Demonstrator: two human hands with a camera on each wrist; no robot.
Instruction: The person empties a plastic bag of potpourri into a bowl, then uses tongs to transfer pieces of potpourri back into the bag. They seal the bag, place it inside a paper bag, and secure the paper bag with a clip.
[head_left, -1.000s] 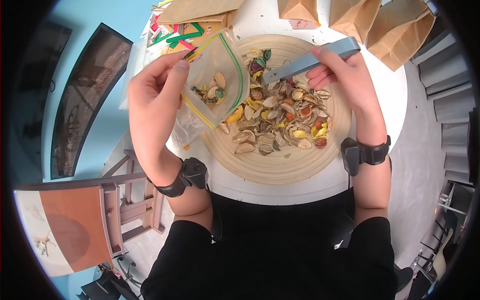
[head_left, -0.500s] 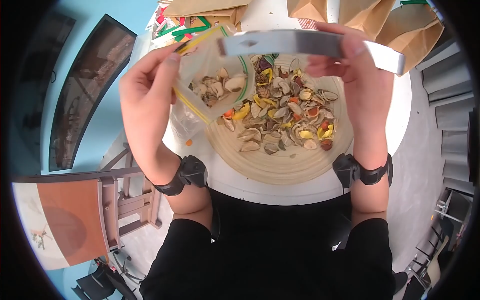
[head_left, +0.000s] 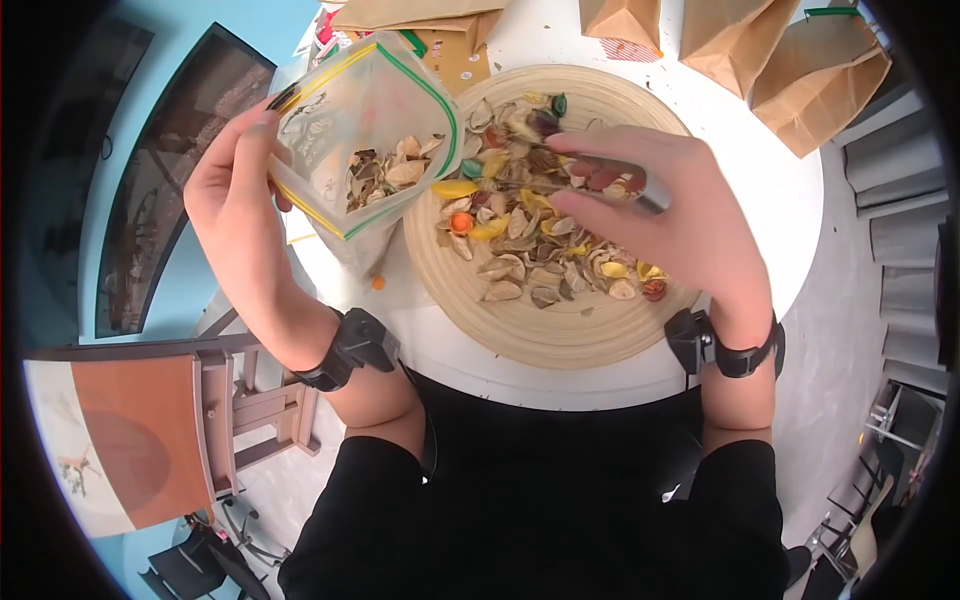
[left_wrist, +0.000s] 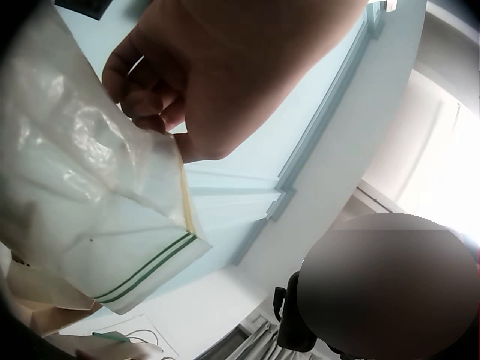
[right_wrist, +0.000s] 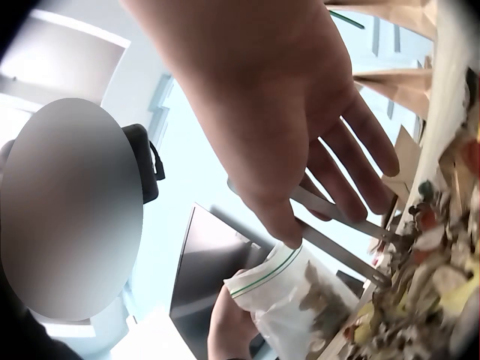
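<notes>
My left hand (head_left: 240, 190) pinches the edge of a clear zip bag (head_left: 330, 110) with yellow and green seal lines. The mouth of the bag gapes, and dried petals (head_left: 385, 175) lie inside it. My right hand (head_left: 700, 200) holds metal tongs (right_wrist: 341, 251) between thumb and fingers, arms spread slightly. Their tips reach down to the pile of potpourri (right_wrist: 420, 300), dried petals and pods in beige, yellow, orange and green. This pile lies on a round ribbed wooden tray (head_left: 560, 350); the right hand covers part of it in the head view.
Brown paper bags (head_left: 820, 85) stand at the back right of the white round table (head_left: 770, 230). Flat brown paper (head_left: 420, 15) lies at the back left. A small orange piece (head_left: 378, 283) sits beside the tray. A wooden easel-like frame (head_left: 270, 400) stands at left.
The tongs rose to the bag's mouth, then came back down to the potpourri. More petals show in the bag than one second ago. The left hand has shifted left, and the bag's mouth gapes wider.
</notes>
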